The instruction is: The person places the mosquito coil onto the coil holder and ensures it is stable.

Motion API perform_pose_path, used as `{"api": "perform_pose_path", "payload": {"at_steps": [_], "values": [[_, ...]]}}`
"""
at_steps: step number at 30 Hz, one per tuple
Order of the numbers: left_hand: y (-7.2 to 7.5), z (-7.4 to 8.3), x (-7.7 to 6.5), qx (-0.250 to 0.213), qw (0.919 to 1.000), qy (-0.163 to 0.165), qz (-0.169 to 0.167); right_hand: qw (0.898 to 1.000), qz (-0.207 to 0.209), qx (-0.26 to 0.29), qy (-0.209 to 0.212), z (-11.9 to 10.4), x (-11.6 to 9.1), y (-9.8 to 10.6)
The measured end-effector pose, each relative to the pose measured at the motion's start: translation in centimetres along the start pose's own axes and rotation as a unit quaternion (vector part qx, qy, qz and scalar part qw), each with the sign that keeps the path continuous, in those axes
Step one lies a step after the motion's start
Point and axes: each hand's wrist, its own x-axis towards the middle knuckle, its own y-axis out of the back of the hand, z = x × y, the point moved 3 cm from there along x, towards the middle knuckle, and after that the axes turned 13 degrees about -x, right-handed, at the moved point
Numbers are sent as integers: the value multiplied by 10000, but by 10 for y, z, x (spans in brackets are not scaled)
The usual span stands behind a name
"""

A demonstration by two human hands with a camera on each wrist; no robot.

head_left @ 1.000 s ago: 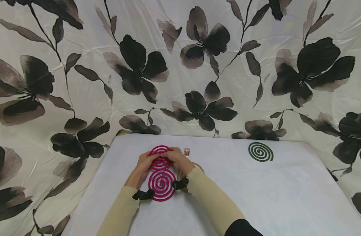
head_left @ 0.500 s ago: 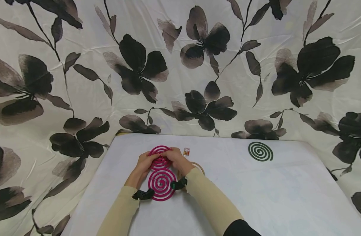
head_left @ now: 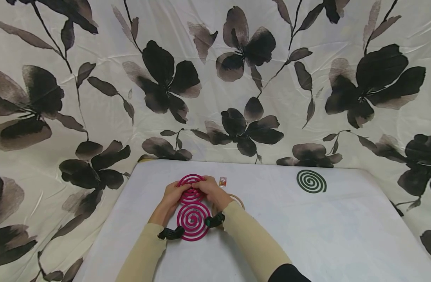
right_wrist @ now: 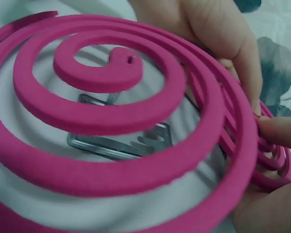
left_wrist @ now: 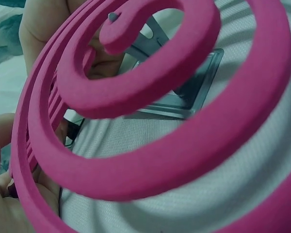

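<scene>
Two pink mosquito coils show on the white table in the head view. My left hand (head_left: 172,196) and right hand (head_left: 215,191) pinch the far coil (head_left: 191,176) from both sides, thumbs almost meeting near its middle. Nearer the body, the second coil (right_wrist: 102,121) sits raised above a small metal stand (right_wrist: 106,148). In the left wrist view the stand's pointed tip (left_wrist: 113,17) pokes through that coil's inner end. Both forearms flank the near coil. Fingers under the far coil are partly hidden.
A green mosquito coil (head_left: 311,181) lies at the back right of the table (head_left: 307,235). A small colourful matchbox-like piece (head_left: 222,181) lies just beyond the right hand. The curved tan rim (head_left: 239,199) of something shows behind the right wrist, mostly hidden. Flowered cloth hangs behind.
</scene>
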Motion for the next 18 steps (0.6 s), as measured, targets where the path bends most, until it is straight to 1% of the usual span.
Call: {"api": "perform_pose_path", "payload": {"at_steps": [6, 14, 18], "values": [[0, 1, 0, 0, 10000, 6, 31, 9998, -179, 73, -62, -1, -1, 3], [-2, 2, -1, 119, 9999, 86, 72, 9998, -114, 43, -145, 0, -2, 4], [-2, 2, 0, 167, 9998, 57, 107, 9999, -97, -1, -89, -1, -2, 4]]}}
